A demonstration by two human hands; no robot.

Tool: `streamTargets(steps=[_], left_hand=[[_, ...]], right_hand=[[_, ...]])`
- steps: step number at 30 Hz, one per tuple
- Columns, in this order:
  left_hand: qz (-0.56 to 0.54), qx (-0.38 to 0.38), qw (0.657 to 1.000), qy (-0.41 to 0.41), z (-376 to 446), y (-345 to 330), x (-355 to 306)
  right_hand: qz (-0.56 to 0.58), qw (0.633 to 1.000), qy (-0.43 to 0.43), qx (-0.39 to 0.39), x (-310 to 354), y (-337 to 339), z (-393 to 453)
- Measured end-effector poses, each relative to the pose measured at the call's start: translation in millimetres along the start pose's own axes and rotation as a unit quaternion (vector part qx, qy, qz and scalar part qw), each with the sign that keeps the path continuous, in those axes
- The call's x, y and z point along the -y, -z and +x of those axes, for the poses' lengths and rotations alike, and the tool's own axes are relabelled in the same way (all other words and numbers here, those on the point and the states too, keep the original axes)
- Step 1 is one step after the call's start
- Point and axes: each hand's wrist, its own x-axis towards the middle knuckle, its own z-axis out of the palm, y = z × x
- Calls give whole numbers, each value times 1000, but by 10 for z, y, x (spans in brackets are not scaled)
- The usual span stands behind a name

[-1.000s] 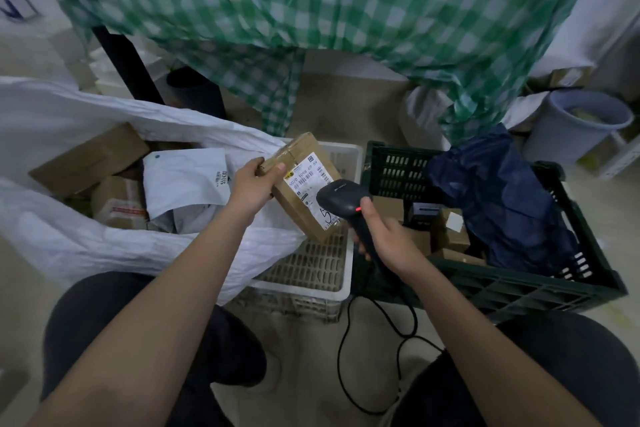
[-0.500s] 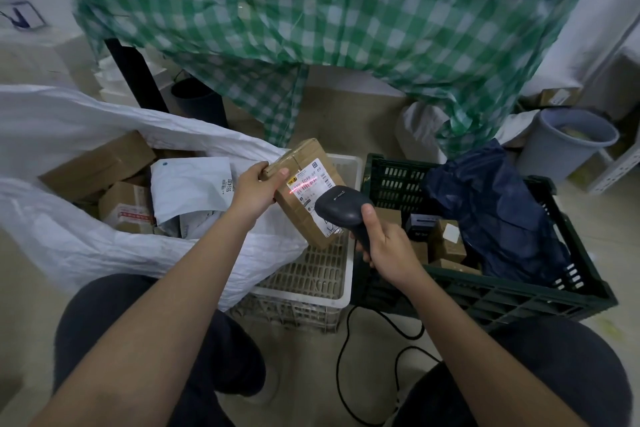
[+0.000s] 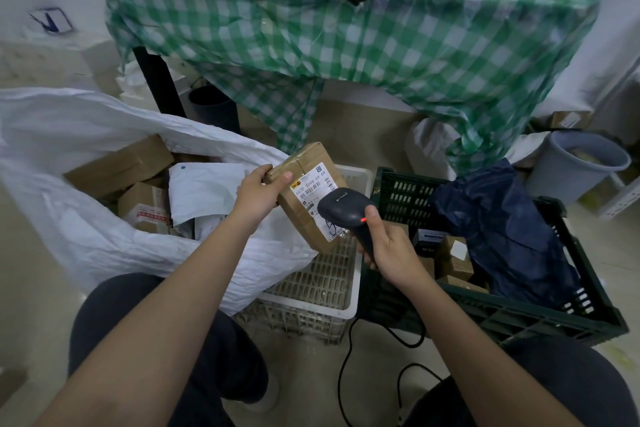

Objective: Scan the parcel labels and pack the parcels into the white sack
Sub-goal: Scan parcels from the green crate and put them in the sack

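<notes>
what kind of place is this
Probably a small parcel sorting or dispatch room, informal rather than a big warehouse. The left hand holds a labelled box up to a scanner in the right hand, a white sack holds parcels, and a green crate holds more.

Green-white checked cloth (image 3: 346, 28), white sack (image 3: 86, 135), brown parcel (image 3: 304, 218), black scanner (image 3: 346, 210).

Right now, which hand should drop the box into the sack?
Left. The left hand already grips the cardboard box beside the white sack; the right hand holds the scanner.
</notes>
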Motion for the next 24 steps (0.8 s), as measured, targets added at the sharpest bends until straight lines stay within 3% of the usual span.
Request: streamTargets(steps=[7,12,14,17,20,22,24], left_hand=[[0,-93,994,-63,-1,623,-206],[146,-174,961,-155,56,1209,-416],[240,-212,921,-222,30,1370,-459],[443,-206,822,-293,44,1517,-359],[590,-92,778,-195,146,1551,-54],[628,-34,767,-127,201,1482,110],[633,-29,769,-86,252,1404,200]], right_hand=[[63,998,-11,-20,289,-229,294],[95,994,-58,-2,491,-568,722],[89,993,-74,16,521,-699,864],[86,992,-78,49,533,-868,1027],[82,988,-105,72,412,-979,1147],[58,985,-146,69,255,-994,1216],[34,982,-182,41,73,-999,1274]])
